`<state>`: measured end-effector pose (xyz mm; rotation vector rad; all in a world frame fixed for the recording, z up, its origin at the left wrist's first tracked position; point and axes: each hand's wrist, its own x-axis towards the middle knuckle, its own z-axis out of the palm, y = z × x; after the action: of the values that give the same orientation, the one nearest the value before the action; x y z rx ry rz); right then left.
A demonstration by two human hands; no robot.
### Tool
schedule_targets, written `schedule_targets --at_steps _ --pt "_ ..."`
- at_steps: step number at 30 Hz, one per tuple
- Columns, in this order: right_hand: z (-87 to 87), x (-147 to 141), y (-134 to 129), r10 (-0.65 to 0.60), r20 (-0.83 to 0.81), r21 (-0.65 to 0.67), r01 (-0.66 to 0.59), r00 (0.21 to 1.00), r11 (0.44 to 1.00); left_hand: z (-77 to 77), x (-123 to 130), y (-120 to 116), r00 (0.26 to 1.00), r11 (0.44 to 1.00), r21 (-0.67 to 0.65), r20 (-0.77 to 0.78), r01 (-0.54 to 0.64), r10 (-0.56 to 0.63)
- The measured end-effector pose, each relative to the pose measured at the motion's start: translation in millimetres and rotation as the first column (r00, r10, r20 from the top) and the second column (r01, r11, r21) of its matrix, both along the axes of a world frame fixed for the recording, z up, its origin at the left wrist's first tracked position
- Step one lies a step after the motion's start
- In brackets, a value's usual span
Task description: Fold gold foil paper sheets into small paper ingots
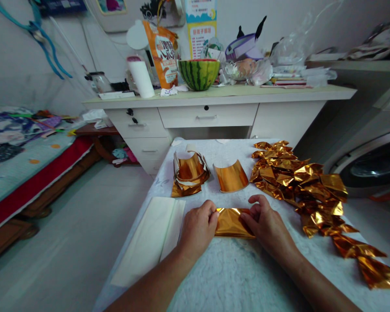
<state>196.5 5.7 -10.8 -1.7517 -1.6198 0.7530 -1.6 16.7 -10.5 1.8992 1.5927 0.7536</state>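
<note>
Between my two hands lies a sheet of shiny gold foil paper [233,223], folded into a flat rectangle on the cloth-covered table. My left hand [199,223] pinches its left edge between thumb and curled fingers. At the right edge, my right hand [267,223] grips it with the thumb on top and the fingers bent. Just beyond sits a single curved gold sheet [231,177]. A stack of curled gold sheets [190,171] with pale backs stands to its left. Folded gold foil pieces [289,173] are heaped along the table's right side.
White paper sheets [149,238] lie left of my left hand. Behind the table is a white desk [211,113] bearing half a watermelon [199,74], an orange pouch [164,56] and a paper roll [141,78]. A washing machine [377,160] stands at right, a bed [35,164] at left.
</note>
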Motion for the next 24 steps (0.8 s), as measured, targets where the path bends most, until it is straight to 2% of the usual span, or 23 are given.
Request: schedule_targets --at_steps 9,14,24 --pt "-1.0 -0.3 1.0 0.011 0.022 0.011 -0.011 1.0 1.0 -2.4 0.0 3.5 0.997 0.995 0.089 -0.072 0.037 -0.031" --pt "-2.2 2.3 -1.0 0.036 0.055 0.005 -0.037 0.998 0.999 -3.6 -0.3 2.6 1.0 0.999 0.038 -0.016 0.016 -0.015" --pt "-5.3 5.9 -1.0 0.058 0.015 0.001 -0.058 0.998 0.998 -7.9 -2.7 1.3 0.988 0.999 -0.048 0.156 -0.013 0.02"
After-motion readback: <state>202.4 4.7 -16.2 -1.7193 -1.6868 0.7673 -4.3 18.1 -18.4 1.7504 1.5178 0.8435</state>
